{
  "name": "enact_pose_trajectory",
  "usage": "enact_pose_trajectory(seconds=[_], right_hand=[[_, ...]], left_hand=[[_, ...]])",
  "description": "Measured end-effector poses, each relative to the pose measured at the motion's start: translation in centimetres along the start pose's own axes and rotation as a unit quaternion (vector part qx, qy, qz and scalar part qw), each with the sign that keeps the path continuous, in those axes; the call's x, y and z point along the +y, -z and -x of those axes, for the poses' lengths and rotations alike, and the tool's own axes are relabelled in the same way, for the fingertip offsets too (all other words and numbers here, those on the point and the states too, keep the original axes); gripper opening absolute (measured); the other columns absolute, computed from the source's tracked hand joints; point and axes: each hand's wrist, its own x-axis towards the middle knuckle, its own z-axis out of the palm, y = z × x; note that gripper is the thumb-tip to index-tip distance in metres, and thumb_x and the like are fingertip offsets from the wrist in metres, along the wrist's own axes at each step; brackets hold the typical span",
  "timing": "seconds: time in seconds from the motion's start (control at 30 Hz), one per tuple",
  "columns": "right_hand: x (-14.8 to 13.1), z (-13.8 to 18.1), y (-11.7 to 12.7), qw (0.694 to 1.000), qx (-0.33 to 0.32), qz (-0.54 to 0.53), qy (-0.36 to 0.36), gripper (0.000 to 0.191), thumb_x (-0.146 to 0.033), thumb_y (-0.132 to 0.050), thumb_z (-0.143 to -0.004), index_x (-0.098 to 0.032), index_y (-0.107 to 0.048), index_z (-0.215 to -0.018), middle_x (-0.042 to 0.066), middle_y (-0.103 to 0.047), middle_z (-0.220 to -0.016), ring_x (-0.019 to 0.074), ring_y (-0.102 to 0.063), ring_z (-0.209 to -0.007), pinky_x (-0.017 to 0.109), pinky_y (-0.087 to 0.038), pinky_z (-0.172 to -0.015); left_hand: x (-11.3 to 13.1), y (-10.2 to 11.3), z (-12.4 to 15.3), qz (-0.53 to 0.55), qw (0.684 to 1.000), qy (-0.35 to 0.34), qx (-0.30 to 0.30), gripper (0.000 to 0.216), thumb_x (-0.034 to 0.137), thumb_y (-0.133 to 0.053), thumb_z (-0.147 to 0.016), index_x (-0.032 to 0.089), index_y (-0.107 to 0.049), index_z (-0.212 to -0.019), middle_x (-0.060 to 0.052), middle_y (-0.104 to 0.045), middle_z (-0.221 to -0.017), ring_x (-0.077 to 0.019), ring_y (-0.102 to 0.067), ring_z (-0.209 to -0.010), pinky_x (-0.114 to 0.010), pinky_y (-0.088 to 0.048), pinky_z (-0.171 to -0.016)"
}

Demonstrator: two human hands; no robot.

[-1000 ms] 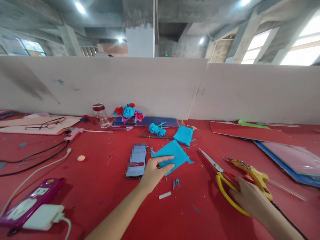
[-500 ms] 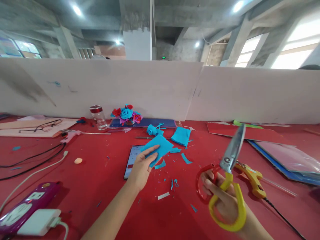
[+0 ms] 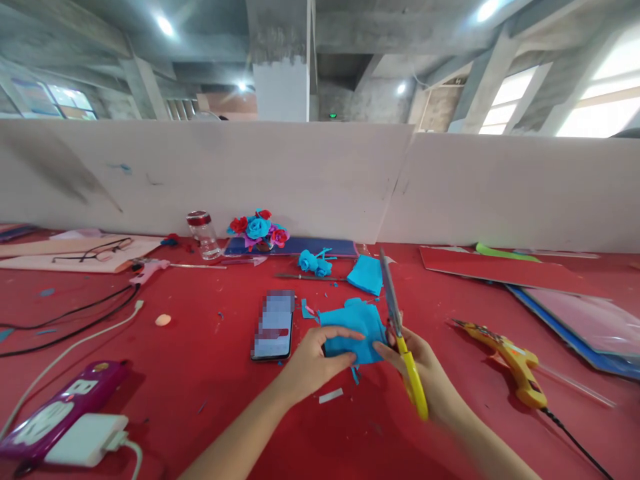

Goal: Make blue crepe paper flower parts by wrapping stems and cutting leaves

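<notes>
A square of blue crepe paper (image 3: 353, 323) is pinched between the thumb and fingers of my left hand (image 3: 320, 360), raised over the red table. My right hand (image 3: 425, 367) holds scissors (image 3: 400, 327) with a yellow handle, the metal blades pointing up and away. The right thumb comes to the paper's right edge; whether it grips the paper I cannot tell. Another blue paper piece (image 3: 366, 275) lies just behind. Blue paper roses (image 3: 314, 262) rest near a thin dark tool. Left of the paper lies a phone (image 3: 273, 325), its screen lit.
A yellow glue gun (image 3: 520, 370) lies to the right, its cord running forward. At left are a purple power strip (image 3: 65, 407) with a white charger (image 3: 87, 440) and cables. A glass jar (image 3: 204, 235) and paper flower bouquet (image 3: 260, 230) stand near the white partition (image 3: 250, 173).
Both hands have come together: my left hand moved right and nearer with the blue paper, uncovering the phone. My right hand brought the scissors left, up to the paper's right edge.
</notes>
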Motion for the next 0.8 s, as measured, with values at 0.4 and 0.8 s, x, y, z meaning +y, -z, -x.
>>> enact_pose_trajectory(seconds=[0.4,0.8], right_hand=[[0.3,-1.0,-1.3,0.999,0.03,0.018,0.015,0.038,-0.04,-0.076,-0.063,-0.02,-0.043,-0.061,-0.008,-0.04,-0.053,0.0066,-0.032,-0.046,0.02,-0.026,-0.042],[0.3,-1.1,0.1,0.998,0.007,0.053,0.015,0.046,-0.045,-0.078,-0.055,-0.021,-0.04,-0.056,-0.009,-0.033,-0.052,0.0071,-0.029,-0.046,0.021,-0.027,-0.043]], left_hand=[[-0.3,-2.2,-0.2,0.326,0.936,0.083,0.102,0.027,0.029,-0.074,-0.066,0.015,-0.067,-0.088,-0.007,-0.069,-0.085,-0.0187,-0.064,-0.08,-0.033,-0.051,-0.079],[-0.2,-1.2,-0.1,0.223,0.967,-0.009,0.123,0.067,0.029,-0.069,-0.071,0.027,-0.041,-0.131,-0.002,-0.068,-0.084,-0.0184,-0.064,-0.079,-0.034,-0.052,-0.076]])
